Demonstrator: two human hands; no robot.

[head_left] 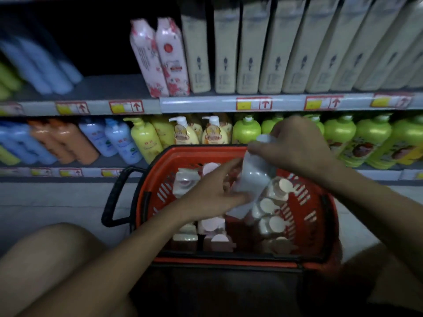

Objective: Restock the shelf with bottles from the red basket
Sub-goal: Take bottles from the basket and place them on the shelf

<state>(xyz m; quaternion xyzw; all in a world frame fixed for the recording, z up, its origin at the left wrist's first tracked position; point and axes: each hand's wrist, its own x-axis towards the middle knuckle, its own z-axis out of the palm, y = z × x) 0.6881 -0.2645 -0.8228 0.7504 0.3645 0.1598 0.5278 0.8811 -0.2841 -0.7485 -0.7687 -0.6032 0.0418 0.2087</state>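
A red basket (pixel 304 202) with a black handle sits on the floor in front of the shelf (pixel 206 104). Several bottles with pale pink and cream caps (pixel 278 224) stand inside it. Over the basket, both hands hold one white bottle (pixel 254 175). My right hand (pixel 295 147) grips its upper end near the cap. My left hand (pixel 210 191) holds its lower part from the left. The bottle is tilted and blurred.
The upper shelf holds beige cartons (pixel 270 53), two pink packs (pixel 160 56) and a dark gap (pixel 103 42) to their left. The lower shelf carries green (pixel 370 138), yellow, blue and orange bottles. My knees frame the basket below.
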